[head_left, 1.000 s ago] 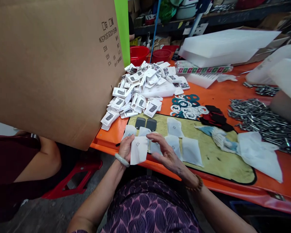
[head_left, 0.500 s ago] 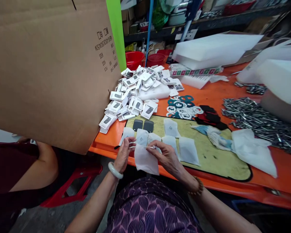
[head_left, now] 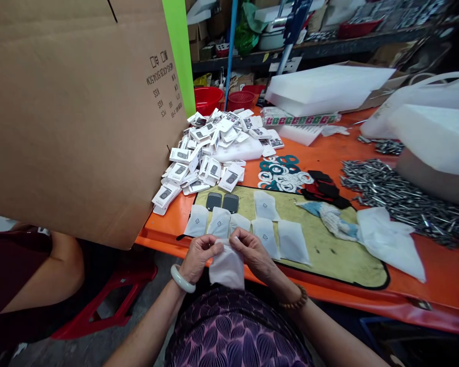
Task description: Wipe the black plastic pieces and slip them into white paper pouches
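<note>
Both hands pinch the top edge of one small white pouch (head_left: 226, 267), which hangs below them at the near edge of the orange table (head_left: 340, 153). My left hand (head_left: 200, 253), with a pale bangle on its wrist, grips the pouch's left corner. My right hand (head_left: 251, 251) grips its right corner. Just beyond the hands several more white pouches (head_left: 265, 235) lie flat on a yellow-green mat (head_left: 340, 255). Two dark flat devices (head_left: 222, 202) sit side by side at the mat's far left.
A heap of small white boxed items (head_left: 208, 153) lies beyond the mat. A big cardboard box (head_left: 76, 112) stands at the left, another person (head_left: 30, 265) beneath it. Metal parts (head_left: 401, 196), white foam sheets (head_left: 325, 86), rings (head_left: 283, 171) and a white bag (head_left: 390, 239) lie rightward.
The pouch was held flat facing me, then turned and lowered; now both hands have closed together on its top edge, nearer my body.
</note>
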`<move>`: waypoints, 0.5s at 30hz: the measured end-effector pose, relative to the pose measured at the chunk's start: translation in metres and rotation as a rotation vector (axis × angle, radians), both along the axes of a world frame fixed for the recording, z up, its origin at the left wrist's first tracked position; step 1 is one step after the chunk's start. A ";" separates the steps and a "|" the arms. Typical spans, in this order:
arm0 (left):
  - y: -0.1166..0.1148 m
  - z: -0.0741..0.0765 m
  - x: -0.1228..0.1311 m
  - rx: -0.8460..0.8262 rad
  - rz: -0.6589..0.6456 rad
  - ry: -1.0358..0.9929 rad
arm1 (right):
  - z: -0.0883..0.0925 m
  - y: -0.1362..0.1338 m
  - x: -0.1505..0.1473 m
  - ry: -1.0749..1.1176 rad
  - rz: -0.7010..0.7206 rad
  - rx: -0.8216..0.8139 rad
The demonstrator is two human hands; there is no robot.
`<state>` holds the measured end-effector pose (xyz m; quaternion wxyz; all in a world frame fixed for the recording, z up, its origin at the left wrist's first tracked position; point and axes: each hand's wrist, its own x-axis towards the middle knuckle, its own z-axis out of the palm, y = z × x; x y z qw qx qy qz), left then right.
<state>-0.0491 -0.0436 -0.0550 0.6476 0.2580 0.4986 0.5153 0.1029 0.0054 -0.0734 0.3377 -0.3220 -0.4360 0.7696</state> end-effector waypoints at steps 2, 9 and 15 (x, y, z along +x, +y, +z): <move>-0.001 0.002 0.003 -0.076 0.044 -0.171 | -0.003 -0.001 -0.002 0.052 0.054 -0.069; 0.003 0.000 -0.008 -0.126 -0.019 -0.357 | 0.001 0.009 0.001 0.013 0.083 -0.043; 0.004 -0.006 -0.010 -0.084 -0.009 -0.295 | 0.000 0.008 -0.005 0.111 -0.021 -0.181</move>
